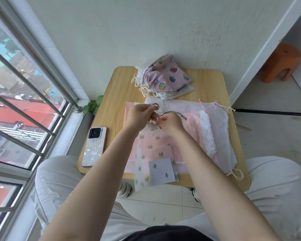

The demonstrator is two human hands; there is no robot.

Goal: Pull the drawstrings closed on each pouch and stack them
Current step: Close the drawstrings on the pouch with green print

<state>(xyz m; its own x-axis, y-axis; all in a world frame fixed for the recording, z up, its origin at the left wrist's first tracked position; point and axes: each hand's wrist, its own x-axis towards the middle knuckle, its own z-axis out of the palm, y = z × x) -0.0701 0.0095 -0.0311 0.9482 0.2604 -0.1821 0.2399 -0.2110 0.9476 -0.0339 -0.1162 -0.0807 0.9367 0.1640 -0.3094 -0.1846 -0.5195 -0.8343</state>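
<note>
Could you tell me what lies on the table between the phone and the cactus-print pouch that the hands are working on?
In the head view, only bare wooden table separates the phone from the cactus-print pouch; the left forearm crosses above that stretch.

Barred window [24, 105], white wall [129, 32]

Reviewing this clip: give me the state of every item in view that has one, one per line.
Cactus pouch: flat on table, mouth under the hands.
Grey drawstring: pinched by both hands.
Left hand: pinching the cord.
Right hand: pinching the cord.
Fruit-print pouch: cinched shut, top of far pile.
White mesh pouch: flat, cords loose.
Phone: face down on the table.
</note>
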